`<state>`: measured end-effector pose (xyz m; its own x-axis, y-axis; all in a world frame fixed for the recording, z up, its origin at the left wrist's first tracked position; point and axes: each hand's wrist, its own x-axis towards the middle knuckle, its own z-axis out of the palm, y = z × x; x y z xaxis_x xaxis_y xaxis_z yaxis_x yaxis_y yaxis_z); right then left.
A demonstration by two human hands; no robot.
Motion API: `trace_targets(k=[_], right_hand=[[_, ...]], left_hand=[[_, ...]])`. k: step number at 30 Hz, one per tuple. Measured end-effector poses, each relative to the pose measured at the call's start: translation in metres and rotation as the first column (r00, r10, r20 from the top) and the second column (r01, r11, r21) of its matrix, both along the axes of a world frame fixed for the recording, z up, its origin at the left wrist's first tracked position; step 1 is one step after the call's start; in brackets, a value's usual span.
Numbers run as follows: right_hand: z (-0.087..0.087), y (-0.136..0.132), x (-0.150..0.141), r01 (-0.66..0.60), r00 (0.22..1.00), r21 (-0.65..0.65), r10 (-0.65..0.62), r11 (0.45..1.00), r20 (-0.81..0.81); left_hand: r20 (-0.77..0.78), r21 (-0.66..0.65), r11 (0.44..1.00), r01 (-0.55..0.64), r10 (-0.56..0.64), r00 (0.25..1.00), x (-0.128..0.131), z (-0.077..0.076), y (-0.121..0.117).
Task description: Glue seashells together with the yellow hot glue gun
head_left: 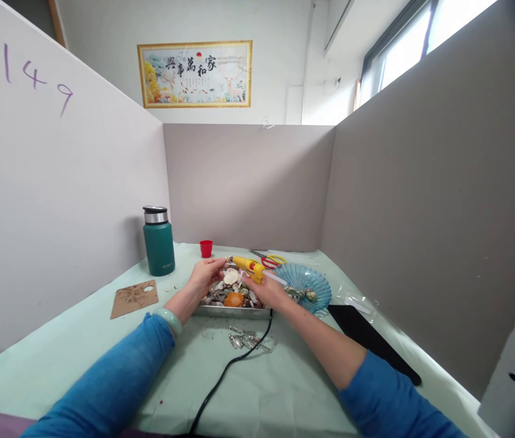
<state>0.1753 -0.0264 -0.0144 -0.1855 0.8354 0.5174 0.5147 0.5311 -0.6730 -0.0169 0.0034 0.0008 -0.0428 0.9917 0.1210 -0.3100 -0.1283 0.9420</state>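
My right hand [270, 291] grips a yellow glue gun [248, 266] whose nozzle points left toward my left hand [205, 275]. The left hand's fingers are pinched on a small piece, too small to name, right at the nozzle tip. Both hands hover over a metal tray [234, 311] filled with seashells [231, 277] and one orange shell [234, 299]. The gun's black cord [232, 363] runs back across the table toward me.
A green flask [158, 241] stands at the left, a red cup [206, 248] behind the tray, red-and-yellow scissors [272, 261] and a blue shell-shaped dish [305, 285] to the right. Brown cardboard [134, 298], small metal clips [246, 340], a black flat object [371, 340]. Partition walls surround the table.
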Motion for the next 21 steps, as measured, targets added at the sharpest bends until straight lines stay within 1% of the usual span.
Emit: trace_targets(k=[8, 13, 17, 21], right_hand=[[-0.0020, 0.0011, 0.0009, -0.008, 1.000, -0.030, 0.008, 1.000, -0.006], [-0.0029, 0.0031, 0.0010, 0.004, 1.000, -0.005, -0.004, 1.000, -0.005], [-0.0009, -0.0001, 0.0005, 0.003, 1.000, -0.013, -0.003, 1.000, -0.001], [0.0009, -0.0020, -0.0003, -0.006, 1.000, 0.025, 0.007, 1.000, -0.013]], left_hand=[[0.002, 0.007, 1.000, 0.007, -0.007, 1.000, 0.0008, 0.0014, -0.0019], [-0.011, -0.002, 1.000, 0.005, -0.005, 1.000, 0.0020, 0.0023, -0.0033], [-0.023, 0.012, 1.000, 0.004, -0.004, 1.000, 0.0026, 0.0017, -0.0026], [-0.019, 0.011, 1.000, -0.008, 0.008, 1.000, 0.0027, 0.0012, -0.0020]])
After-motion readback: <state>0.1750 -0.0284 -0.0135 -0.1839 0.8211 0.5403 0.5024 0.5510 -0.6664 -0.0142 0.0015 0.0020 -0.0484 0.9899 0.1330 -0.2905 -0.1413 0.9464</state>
